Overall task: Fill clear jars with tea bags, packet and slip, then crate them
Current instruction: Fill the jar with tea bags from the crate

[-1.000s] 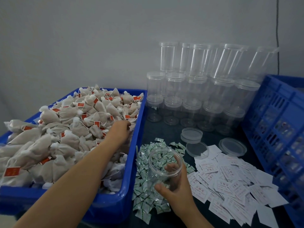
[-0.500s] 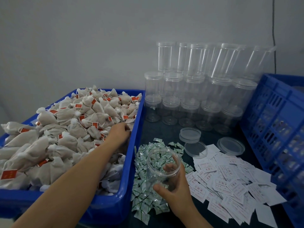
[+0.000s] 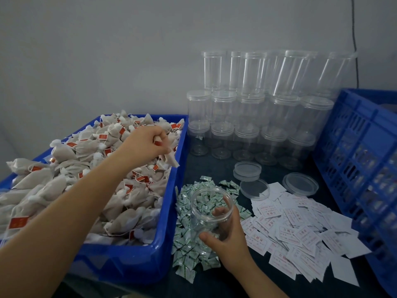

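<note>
- Our left hand [image 3: 148, 143] is raised above the blue bin [image 3: 137, 261], fingers curled tight around a few tea bags [image 3: 169, 158]; one bag hangs out below the fist, over the bin's right edge.
- The bin sits at the left and is heaped with more tea bags [image 3: 71, 181], pale pouches with small red tags.
- Our right hand [image 3: 225, 239] wraps around the lower wall of an open clear jar [image 3: 211, 208], thumb at the front, fingers seen through the plastic. The jar tilts toward us, just right of the bin, over the green-and-white packets [image 3: 189, 244] spread on the dark table [image 3: 210, 168].
- We cannot tell whether anything lies inside the jar.
- White printed slips [image 3: 300, 231] are scattered to the right of the packets.
- Loose clear lids [image 3: 300, 183] lie beyond the slips.
- Capped empty jars [image 3: 257, 117] are stacked against the wall behind.
- A blue crate [image 3: 365, 168] stands at the right edge.
</note>
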The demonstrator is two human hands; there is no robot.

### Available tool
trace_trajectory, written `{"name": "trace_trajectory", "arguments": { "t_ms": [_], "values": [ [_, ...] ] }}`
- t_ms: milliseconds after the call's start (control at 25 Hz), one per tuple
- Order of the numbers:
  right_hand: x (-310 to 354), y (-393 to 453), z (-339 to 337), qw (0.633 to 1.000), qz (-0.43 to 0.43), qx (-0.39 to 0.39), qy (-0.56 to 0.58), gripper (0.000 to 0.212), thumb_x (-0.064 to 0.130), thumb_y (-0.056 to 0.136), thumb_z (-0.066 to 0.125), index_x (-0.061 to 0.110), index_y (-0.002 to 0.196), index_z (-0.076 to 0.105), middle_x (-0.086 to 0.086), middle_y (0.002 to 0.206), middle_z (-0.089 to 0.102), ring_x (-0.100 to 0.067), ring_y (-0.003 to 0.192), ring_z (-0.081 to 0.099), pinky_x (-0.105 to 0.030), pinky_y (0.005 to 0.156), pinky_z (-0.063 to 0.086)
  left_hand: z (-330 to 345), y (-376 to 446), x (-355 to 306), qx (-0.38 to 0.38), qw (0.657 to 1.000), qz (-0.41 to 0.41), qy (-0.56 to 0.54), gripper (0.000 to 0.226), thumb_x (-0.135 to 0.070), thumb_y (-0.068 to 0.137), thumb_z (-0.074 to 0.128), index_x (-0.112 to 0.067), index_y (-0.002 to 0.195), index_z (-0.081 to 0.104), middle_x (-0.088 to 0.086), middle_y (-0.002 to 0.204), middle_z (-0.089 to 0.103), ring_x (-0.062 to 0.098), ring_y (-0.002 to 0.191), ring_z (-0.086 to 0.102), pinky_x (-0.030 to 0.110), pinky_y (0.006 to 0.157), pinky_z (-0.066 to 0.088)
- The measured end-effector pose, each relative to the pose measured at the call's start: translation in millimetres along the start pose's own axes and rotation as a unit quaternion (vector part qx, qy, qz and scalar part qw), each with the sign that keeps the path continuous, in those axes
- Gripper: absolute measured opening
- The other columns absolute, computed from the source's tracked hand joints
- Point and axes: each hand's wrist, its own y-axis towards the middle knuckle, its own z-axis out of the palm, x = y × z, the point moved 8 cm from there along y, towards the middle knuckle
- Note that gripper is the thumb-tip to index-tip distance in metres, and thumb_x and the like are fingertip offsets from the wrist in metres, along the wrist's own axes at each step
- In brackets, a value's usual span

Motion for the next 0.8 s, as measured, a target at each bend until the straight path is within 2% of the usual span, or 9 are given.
{"name": "trace_trajectory", "arguments": {
  "t_ms": [120, 200, 360, 480, 600, 680, 800],
  "values": [
    [0, 0, 0, 1.000, 0.003, 0.002, 0.002, 0.104, 0.057, 0.044, 0.095, 0.069, 0.129, 0.036, 0.009, 0.125, 0.055, -0.011, 0.117, 0.061, -0.028, 0.091, 0.055, -13, -13, -37, 0.005, 0.998, 0.067, 0.012, 0.017, -0.020, 0.078, 0.073, -0.027, 0.074, 0.058, -0.008, 0.084, 0.063, 0.003, 0.074, 0.055, 0.015, 0.061, 0.038],
    [2, 0, 0, 1.000, 0.000, 0.003, 0.006, 0.101, 0.057, 0.045, 0.094, 0.069, 0.128, 0.037, 0.020, 0.119, 0.058, -0.010, 0.116, 0.062, -0.026, 0.088, 0.055, -15, -20, -55, 0.012, 0.995, 0.095, -0.009, 0.016, -0.024, 0.076, 0.075, -0.031, 0.076, 0.060, -0.013, 0.084, 0.063, 0.002, 0.076, 0.056, 0.017, 0.065, 0.043],
    [4, 0, 0, 1.000, 0.001, 0.000, 0.012, 0.097, 0.056, 0.047, 0.093, 0.069, 0.126, 0.039, 0.030, 0.113, 0.060, -0.009, 0.116, 0.062, -0.021, 0.086, 0.054, 11, -35, -78, 0.051, 0.990, 0.130, -0.020, 0.018, -0.028, 0.075, 0.075, -0.034, 0.078, 0.058, -0.018, 0.079, 0.058, -0.003, 0.076, 0.052, 0.009, 0.064, 0.035],
    [3, 0, 0, 1.000, 0.010, 0.000, 0.013, 0.099, 0.055, 0.048, 0.093, 0.066, 0.130, 0.038, 0.025, 0.120, 0.060, -0.011, 0.117, 0.063, -0.026, 0.089, 0.056, 44, -43, -82, 0.090, 0.987, 0.133, -0.017, 0.017, -0.025, 0.075, 0.076, -0.029, 0.079, 0.059, -0.017, 0.077, 0.056, -0.002, 0.074, 0.051, 0.009, 0.063, 0.037],
    [1, 1, 1, 1.000, 0.012, 0.003, 0.006, 0.106, 0.043, 0.054, 0.095, 0.050, 0.141, 0.035, 0.010, 0.133, 0.059, -0.017, 0.122, 0.061, -0.045, 0.099, 0.053, 75, -53, -79, 0.127, 0.983, 0.136, 0.009, 0.015, -0.025, 0.078, 0.074, -0.025, 0.083, 0.060, -0.014, 0.079, 0.058, 0.001, 0.074, 0.053, 0.014, 0.064, 0.042],
    [1, 2, 1, 1.000, 0.013, 0.005, 0.005, 0.104, 0.039, 0.056, 0.094, 0.052, 0.140, 0.035, 0.004, 0.138, 0.057, -0.019, 0.124, 0.059, -0.050, 0.101, 0.051, 94, -60, -79, 0.156, 0.978, 0.133, 0.026, 0.016, -0.024, 0.079, 0.073, -0.021, 0.087, 0.059, -0.007, 0.085, 0.061, 0.007, 0.078, 0.056, 0.022, 0.069, 0.049],
    [-1, 3, 1, 1.000, 0.022, 0.008, 0.007, 0.106, 0.046, 0.053, 0.095, 0.057, 0.138, 0.035, 0.000, 0.139, 0.057, -0.022, 0.123, 0.060, -0.051, 0.100, 0.051, 114, -65, -80, 0.196, 0.968, 0.138, 0.078, 0.020, -0.023, 0.081, 0.072, -0.019, 0.087, 0.054, -0.003, 0.087, 0.058, 0.015, 0.083, 0.056, 0.029, 0.070, 0.049]
  ]
}}
